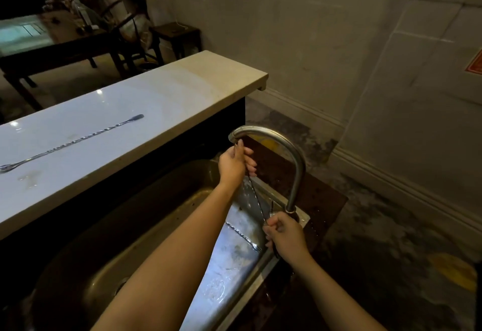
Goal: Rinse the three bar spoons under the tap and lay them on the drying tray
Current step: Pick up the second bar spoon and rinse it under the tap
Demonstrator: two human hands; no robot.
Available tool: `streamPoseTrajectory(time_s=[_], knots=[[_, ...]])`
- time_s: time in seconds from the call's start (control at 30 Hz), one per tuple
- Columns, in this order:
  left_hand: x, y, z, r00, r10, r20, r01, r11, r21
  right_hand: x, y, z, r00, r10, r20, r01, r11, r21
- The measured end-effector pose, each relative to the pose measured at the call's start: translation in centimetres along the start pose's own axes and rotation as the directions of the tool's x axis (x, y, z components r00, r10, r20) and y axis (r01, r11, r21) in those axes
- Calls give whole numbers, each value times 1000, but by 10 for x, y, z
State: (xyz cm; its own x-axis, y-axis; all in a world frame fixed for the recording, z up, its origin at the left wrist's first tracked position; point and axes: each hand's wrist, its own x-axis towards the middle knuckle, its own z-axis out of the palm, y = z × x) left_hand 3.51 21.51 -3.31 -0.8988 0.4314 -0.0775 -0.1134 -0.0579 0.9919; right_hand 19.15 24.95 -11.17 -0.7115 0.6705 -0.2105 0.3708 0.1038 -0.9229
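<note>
Both my hands hold one twisted bar spoon (257, 201) over the steel sink (161, 229). My left hand (236, 165) grips its upper end just under the spout of the curved tap (289, 153). My right hand (285, 236) grips its lower end near the tap's base. A second bar spoon (243, 236) lies against the sink's right inner wall. A third bar spoon (73, 141) lies flat on the pale counter (161, 101) to the left. I cannot tell whether water is running.
The raised counter edges the sink on the left. A dark wooden surround (320, 195) lies right of the tap, with wall and skirting behind. Far back left, a person sits at a dark table (60, 51).
</note>
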Motion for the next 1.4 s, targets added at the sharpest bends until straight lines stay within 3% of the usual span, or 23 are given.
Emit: streamPoseTrajectory(time_s=[0.23, 0.43, 0.53, 0.63, 0.8, 0.83, 0.9, 0.93, 1.0, 1.07, 1.13, 1.23, 1.3, 1.4], knots=[[-3, 2, -6, 995, -48, 83, 48, 999, 6, 1, 2, 3, 1000, 3, 20, -2, 1000, -7], [-4, 10, -16, 993, -117, 7, 117, 993, -9, -5, 9, 10, 997, 5, 77, -6, 1000, 12], [-2, 10, -35, 984, -175, 39, 177, 983, -44, 0, 3, 10, 993, -69, 96, 76, 995, -69], [-3, 1, -79, 964, -263, -38, 258, 961, -97, 10, -19, 7, 966, -135, 220, 182, 960, -211], [-21, -12, -151, 870, -457, -188, 319, 811, -491, 43, -86, -3, 930, -114, 350, 257, 881, -398], [-26, -14, -158, 852, -490, -183, 323, 769, -551, 49, -99, -2, 937, -97, 334, 215, 917, -336], [-38, -17, -165, 824, -545, -157, 333, 690, -643, 59, -124, 3, 958, -15, 286, 33, 998, -56], [-43, -18, -166, 816, -561, -139, 328, 648, -687, 62, -134, 6, 957, 28, 289, -57, 994, 93], [-51, -21, -166, 808, -580, -100, 321, 576, -752, 67, -148, 14, 950, 52, 307, -120, 971, 208], [-57, -24, -167, 804, -591, -68, 317, 523, -791, 71, -153, 20, 950, 54, 307, -109, 981, 163], [-60, -27, -171, 804, -593, -56, 304, 489, -818, 76, -149, 21, 962, 18, 272, -16, 1000, -7], [-60, -25, -172, 821, -560, -108, 254, 529, -810, 86, -136, 16, 964, -119, 239, 193, 931, -311], [-57, -21, -169, 834, -520, -184, 218, 618, -756, 89, -126, 11, 949, -177, 260, 283, 840, -463], [-49, -6, -159, 861, -431, -269, 202, 776, -597, 82, -111, 11, 850, -274, 449, 484, 743, -462]])
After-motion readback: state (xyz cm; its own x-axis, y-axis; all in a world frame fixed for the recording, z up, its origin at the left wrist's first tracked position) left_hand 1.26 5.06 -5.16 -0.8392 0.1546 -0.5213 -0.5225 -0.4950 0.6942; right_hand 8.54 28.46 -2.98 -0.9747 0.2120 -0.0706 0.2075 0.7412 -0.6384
